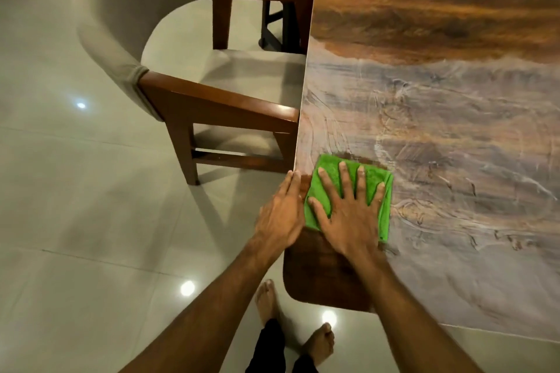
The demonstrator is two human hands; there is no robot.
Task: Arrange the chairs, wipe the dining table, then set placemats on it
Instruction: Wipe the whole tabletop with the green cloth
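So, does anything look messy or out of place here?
Only the table: a pale, streaky film covers its middle, while the far end and the corner near the cloth look dark and glossy. Nothing seems spilled or broken.

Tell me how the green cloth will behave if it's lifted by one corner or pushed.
Probably floppy: the green cloth lies folded flat under the right hand, so it would likely unfold and droop. Likely light, being a thin plush rag. On the glossy table it should slide readily when pushed, as the smear marks suggest.
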